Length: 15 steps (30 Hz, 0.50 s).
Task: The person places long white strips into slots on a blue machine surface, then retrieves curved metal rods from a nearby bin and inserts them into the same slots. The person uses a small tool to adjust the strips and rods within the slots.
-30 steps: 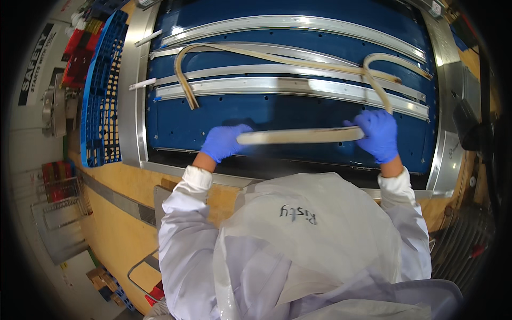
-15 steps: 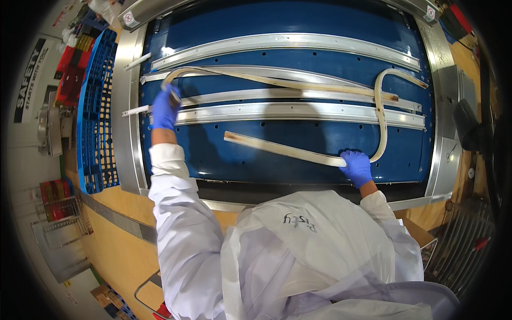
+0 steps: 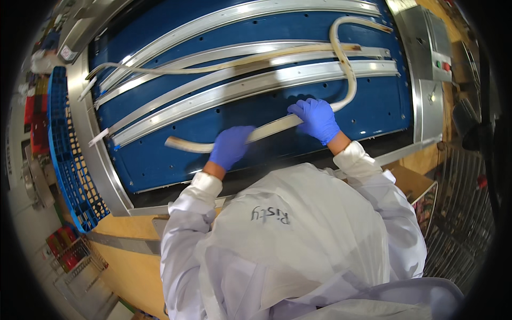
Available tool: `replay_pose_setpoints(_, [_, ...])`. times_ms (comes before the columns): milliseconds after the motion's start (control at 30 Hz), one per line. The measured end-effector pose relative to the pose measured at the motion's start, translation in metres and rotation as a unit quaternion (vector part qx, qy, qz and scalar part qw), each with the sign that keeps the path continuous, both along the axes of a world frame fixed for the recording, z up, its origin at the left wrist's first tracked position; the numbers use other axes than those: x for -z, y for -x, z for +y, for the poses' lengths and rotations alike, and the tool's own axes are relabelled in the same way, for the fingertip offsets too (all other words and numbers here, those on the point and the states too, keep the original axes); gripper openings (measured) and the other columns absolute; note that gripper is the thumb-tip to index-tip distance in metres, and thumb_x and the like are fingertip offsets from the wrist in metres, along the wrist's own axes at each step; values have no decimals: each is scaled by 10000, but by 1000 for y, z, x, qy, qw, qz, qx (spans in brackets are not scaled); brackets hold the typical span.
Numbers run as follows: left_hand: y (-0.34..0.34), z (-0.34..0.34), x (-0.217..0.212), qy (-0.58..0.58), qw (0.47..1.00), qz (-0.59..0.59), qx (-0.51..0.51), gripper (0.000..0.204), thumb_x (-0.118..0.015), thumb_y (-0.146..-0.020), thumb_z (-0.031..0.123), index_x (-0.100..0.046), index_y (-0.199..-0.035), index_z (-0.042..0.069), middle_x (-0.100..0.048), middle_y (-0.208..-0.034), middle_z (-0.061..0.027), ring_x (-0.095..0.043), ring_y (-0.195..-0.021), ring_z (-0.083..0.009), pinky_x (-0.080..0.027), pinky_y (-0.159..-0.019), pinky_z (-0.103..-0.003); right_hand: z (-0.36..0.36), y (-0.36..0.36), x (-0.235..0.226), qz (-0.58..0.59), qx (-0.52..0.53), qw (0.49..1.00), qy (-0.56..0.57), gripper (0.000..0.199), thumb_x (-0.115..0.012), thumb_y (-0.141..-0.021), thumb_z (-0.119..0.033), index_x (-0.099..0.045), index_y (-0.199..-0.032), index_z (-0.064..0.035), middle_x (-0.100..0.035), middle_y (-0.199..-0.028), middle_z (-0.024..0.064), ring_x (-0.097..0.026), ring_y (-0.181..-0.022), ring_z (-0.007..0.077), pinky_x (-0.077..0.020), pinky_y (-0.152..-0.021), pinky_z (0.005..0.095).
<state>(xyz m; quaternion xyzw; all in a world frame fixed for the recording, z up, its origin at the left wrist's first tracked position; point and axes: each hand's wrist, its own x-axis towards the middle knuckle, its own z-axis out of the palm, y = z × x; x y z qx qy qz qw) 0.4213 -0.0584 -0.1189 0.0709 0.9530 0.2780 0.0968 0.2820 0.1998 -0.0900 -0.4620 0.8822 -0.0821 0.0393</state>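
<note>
Blue-gloved left hand (image 3: 230, 146) and right hand (image 3: 318, 118), both closed on the near run of a cream flexible strip (image 3: 277, 125) that lies across the blue conveyor bed (image 3: 256, 106), just near of the curved metal rails (image 3: 250, 80)

gloves (image 3: 317, 118) blue | strip (image 3: 277, 125) cream | bed (image 3: 256, 114) dark blue | rails (image 3: 250, 80) silver | crate (image 3: 64, 160) blue

Small white label (image 3: 66, 53) with red edge on grey machine frame, upper left. Colourful packages (image 3: 426, 205) in open cardboard box, right, beside wire basket. Handwritten marking (image 3: 271, 215) on white apron.
</note>
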Motion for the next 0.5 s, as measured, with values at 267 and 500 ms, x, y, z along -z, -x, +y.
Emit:
replay_pose_setpoints(267, [-83, -137, 1, 219, 967, 82, -97, 485, -678, -673, 54, -568, -1139, 136, -598, -1003, -120, -567, -961, -342, -465, -816, -445, 134, 74, -8, 228, 208, 948, 76, 366, -652, -680, -95, -627, -1026, -209, -574, -830, 38, -561, -874, 270, -409, -868, 429])
replay_pose_setpoints(500, [-105, -182, 8, 305, 941, 22, -145, 506, -738, -708, 130, -539, -1171, 169, -558, -1087, -99, -519, -1050, -323, -408, -897, -442, 150, 78, 59, 106, 204, 973, 29, 425, -693, -703, -88, -596, -1101, -205, -554, -1059, 42, -522, -1102, 257, -285, -1070, 522])
